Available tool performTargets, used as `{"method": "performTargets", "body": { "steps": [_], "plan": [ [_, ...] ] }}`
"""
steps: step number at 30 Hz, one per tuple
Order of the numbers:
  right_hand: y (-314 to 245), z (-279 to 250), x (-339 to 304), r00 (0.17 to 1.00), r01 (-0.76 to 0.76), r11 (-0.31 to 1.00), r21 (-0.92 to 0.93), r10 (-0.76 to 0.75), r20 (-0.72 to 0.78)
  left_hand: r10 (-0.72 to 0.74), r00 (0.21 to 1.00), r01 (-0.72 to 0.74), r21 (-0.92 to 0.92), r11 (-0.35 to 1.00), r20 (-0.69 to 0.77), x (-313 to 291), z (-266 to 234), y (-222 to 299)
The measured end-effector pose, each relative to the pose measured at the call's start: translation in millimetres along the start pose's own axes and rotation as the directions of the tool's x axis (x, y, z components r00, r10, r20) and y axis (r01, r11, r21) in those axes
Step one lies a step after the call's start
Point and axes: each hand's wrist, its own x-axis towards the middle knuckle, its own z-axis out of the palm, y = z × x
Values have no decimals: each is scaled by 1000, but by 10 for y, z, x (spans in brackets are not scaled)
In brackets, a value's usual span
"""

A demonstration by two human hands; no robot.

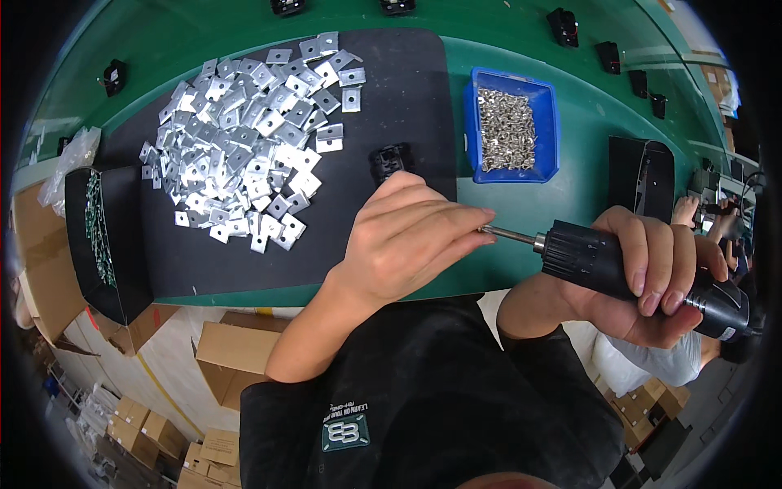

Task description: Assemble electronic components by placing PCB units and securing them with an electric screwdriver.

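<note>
My right hand (pixel 660 269) is wrapped round a black electric screwdriver (pixel 588 257), which lies nearly level with its bit pointing left. At the tip of the metal bit (pixel 513 235), the thumb and fingers of my left hand (pixel 407 236) are pinched together. Whatever small thing they hold there is hidden by the fingertips. Just beyond my left knuckles a small black plastic part (pixel 391 159) rests on the dark mat (pixel 411 90). A blue bin (pixel 552 134) of small shiny metal pieces (pixel 507 130) stands beyond the bit.
A large heap of bent metal plates with holes (pixel 252 138) covers the mat's left part. At the far left is a black box (pixel 122 244) of green-tinted pieces; another black box (pixel 639 175) stands right. Black parts (pixel 562 28) line the green far surface. Cardboard boxes (pixel 236 350) sit below.
</note>
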Motion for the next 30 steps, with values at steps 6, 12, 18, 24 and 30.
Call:
{"method": "performTargets", "body": {
  "steps": [6, 12, 18, 24, 30],
  "plan": [
    [33, 10, -44, 999, -43, 999, -12, 43, 4, 17, 999, -17, 8, 1000, -28, -30, -75, -1],
    [83, 3, -62, 998, -62, 998, -24, 63, 32, 23, 1000, -22, 38, 999, -11, -30, -132, 30],
    [160, 1, -95, 988, -124, 992, -30, 126, 89, 26, 1000, -27, 116, 993, 5, -91, -169, 20],
    [148, -149, -96, 962, -150, 988, -34, 153, 226, -95, 993, 76, 226, 971, 74, -88, -361, 54],
    [126, -239, -118, 958, -182, 981, -65, 192, 214, -377, 921, 349, 625, 698, -93, -382, -822, -171]
  ]
}}
